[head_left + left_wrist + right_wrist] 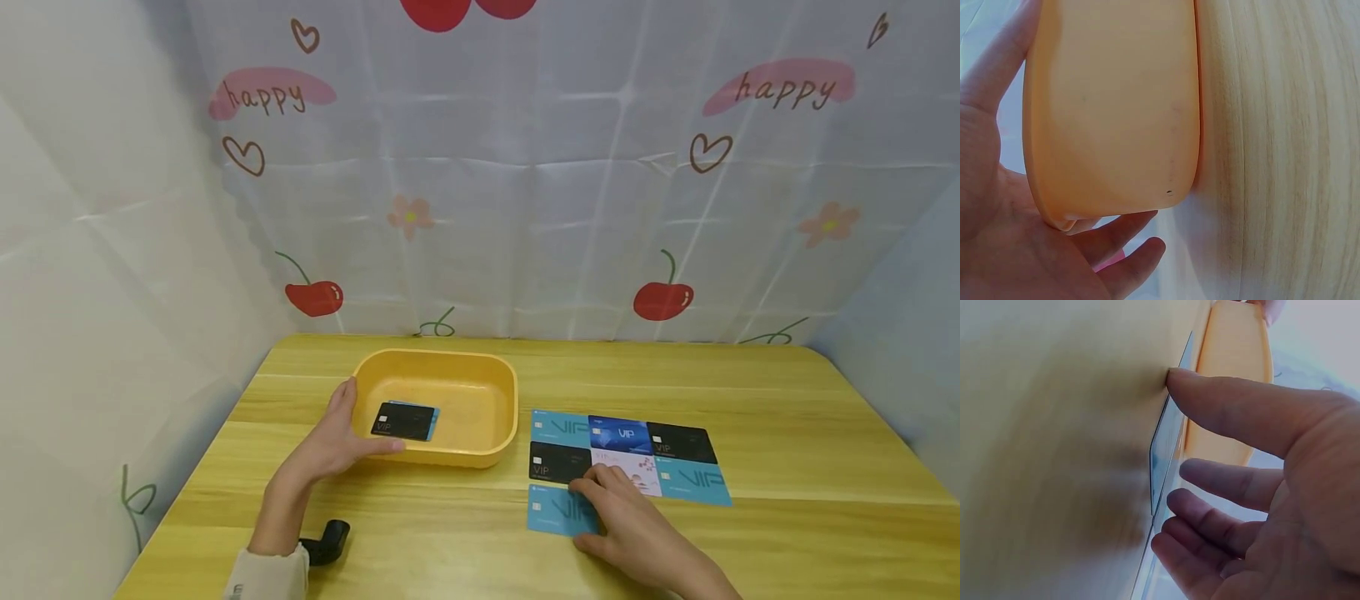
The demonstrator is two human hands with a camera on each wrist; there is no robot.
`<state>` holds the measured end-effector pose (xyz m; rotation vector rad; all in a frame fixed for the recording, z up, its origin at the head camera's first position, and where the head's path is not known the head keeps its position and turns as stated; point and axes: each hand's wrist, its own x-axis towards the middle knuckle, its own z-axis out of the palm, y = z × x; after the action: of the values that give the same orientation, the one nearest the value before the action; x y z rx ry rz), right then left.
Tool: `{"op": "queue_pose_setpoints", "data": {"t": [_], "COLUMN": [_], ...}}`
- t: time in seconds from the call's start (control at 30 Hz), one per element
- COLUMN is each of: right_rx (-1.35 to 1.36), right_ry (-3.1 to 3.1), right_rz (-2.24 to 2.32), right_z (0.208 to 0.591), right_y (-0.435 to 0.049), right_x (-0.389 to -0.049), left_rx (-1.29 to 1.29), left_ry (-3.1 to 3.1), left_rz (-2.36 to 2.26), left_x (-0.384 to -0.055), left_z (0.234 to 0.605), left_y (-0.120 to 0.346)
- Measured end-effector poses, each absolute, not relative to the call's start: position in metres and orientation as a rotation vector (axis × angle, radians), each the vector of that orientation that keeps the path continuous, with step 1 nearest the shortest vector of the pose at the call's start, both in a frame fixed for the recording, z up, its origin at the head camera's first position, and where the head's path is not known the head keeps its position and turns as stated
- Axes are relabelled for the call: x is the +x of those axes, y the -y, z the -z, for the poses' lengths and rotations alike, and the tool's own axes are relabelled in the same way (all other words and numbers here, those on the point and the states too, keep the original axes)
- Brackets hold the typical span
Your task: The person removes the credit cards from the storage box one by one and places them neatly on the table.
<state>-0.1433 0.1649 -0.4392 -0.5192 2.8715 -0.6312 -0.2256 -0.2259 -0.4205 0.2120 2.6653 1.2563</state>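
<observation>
My left hand [324, 450] grips the near left corner of a yellow plastic tub [463, 459]. Its thumb lies along the front rim; in the left wrist view the fingers [1113, 240] wrap the tub's end. Inside the tub, a black VIP card [403, 422] lies over a blue one. My right hand [633, 527] hovers over a teal VIP card [553, 510], nearest me, covering its right end. In the right wrist view the thumb [1210, 400] is right at that card's edge, with the other fingers spread apart from it.
Behind the teal card lie two rows of cards: teal, dark blue [619, 434] and black [682, 442] at the back; black [557, 462], floral pink [645, 472] and teal [693, 482] in front. A black bent object [335, 537] is beside my left sleeve. A printed curtain hangs behind the table.
</observation>
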Motion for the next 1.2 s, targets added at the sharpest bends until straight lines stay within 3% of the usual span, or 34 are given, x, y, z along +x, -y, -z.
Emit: {"op": "queue_pose_setpoints", "data": {"t": [1.2], "right_rx": [-0.572], "right_ry": [-2.923], "right_rz": [0.656], "right_z": [0.4436], "right_y": [-0.1626], "right_x": [-0.1420], "left_rx": [0.241], "left_ry": [-2.672], "left_rz": [-1.262], "left_x": [-0.2287], "left_z": [0.4271], "left_y": [0.2275]}}
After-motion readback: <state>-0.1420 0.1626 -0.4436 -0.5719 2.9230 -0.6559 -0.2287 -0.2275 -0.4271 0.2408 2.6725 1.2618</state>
